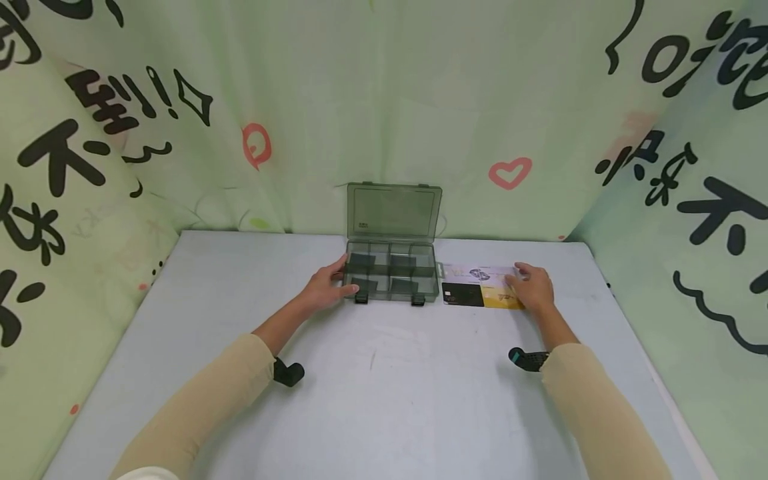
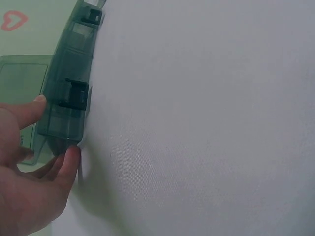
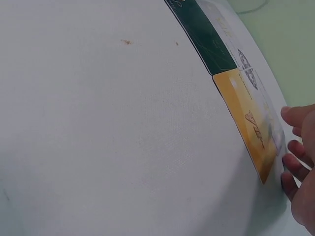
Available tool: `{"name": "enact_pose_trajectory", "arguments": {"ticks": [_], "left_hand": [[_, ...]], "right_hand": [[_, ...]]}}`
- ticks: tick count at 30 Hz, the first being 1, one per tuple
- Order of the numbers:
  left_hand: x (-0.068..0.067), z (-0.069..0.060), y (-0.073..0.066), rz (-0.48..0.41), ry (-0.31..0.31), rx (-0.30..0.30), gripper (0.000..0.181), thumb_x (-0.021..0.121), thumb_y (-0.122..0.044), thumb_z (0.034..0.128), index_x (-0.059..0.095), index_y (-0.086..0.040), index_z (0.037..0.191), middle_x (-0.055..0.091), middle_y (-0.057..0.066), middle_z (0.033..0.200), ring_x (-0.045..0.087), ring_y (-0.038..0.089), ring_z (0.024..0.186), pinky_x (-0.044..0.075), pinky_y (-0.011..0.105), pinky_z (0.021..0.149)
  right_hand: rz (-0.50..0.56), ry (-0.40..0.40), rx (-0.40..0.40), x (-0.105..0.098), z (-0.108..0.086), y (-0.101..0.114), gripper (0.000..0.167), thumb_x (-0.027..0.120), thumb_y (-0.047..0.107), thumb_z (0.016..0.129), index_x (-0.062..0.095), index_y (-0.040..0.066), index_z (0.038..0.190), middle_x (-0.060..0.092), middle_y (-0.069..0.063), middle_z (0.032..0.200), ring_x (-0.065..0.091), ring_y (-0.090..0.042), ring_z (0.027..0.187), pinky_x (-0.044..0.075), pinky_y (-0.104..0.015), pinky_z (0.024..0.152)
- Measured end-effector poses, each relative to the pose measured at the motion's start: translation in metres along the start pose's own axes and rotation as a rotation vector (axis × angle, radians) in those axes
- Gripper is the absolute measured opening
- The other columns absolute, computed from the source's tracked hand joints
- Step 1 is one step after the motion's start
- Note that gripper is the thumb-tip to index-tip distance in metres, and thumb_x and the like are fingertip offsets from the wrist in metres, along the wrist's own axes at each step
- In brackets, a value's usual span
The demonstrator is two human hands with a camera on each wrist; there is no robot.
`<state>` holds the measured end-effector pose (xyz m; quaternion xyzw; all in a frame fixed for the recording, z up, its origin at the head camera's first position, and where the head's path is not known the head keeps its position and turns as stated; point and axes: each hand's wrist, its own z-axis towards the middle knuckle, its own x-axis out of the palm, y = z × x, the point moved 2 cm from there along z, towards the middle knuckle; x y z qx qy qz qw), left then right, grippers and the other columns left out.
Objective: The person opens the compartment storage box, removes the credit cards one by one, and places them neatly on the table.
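Note:
A smoky transparent compartment box (image 1: pixel 393 270) stands at the back middle of the table, its lid raised. My left hand (image 1: pixel 329 285) holds the box's left side, thumb at the front corner; the left wrist view shows this hand (image 2: pixel 34 172) with fingers round the box's end (image 2: pixel 64 123). Right of the box, flat cards lie edge to edge: a dark card (image 1: pixel 462 294), a yellow card (image 1: pixel 501 297) and pale cards (image 1: pixel 465 273) behind. At their right end rests my right hand (image 1: pixel 534 288), loosely bent fingers at the edge; in the right wrist view the hand (image 3: pixel 300 157) pinches nothing.
The white table (image 1: pixel 408 400) spreads in front of the box and cards. A pale green curtain (image 1: pixel 384 100) with black lettering hangs behind and at both sides. The open lid (image 1: pixel 394 211) stands up near the curtain.

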<state>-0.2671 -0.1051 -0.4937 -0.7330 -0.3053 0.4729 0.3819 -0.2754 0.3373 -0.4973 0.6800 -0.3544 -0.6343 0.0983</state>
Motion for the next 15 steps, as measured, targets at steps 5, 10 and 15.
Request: {"name": "enact_pose_trajectory", "arguments": {"ticks": [5,10,15], "left_hand": [[-0.003,0.000,0.003,-0.006,0.002,0.013,0.083,0.067,-0.031,0.0916,0.015,-0.028,0.156,0.031,0.010,0.158,0.033,0.030,0.144,0.033,0.053,0.113],[-0.007,-0.002,0.007,0.025,-0.002,0.025,0.084,0.066,-0.035,0.0919,0.013,-0.026,0.157,0.031,0.009,0.158,0.034,0.030,0.143,0.032,0.054,0.113],[-0.016,-0.009,0.002,0.223,-0.067,0.137,0.082,0.061,-0.039,0.0939,0.012,-0.023,0.157,0.027,0.014,0.158,0.033,0.035,0.142,0.031,0.057,0.112]], "right_hand": [[0.052,0.007,-0.025,-0.001,-0.008,0.005,0.053,0.048,0.030,0.101,0.038,0.006,0.148,0.039,-0.024,0.146,0.040,-0.041,0.129,0.037,-0.054,0.108],[0.025,0.000,-0.136,-0.002,-0.024,0.014,0.051,0.046,0.028,0.102,0.041,0.003,0.146,0.043,-0.025,0.144,0.042,-0.041,0.128,0.037,-0.056,0.106],[-0.019,0.033,-0.234,0.000,-0.040,0.027,0.054,0.044,0.034,0.102,0.037,0.006,0.149,0.037,-0.024,0.151,0.032,-0.043,0.139,0.027,-0.061,0.112]]}}
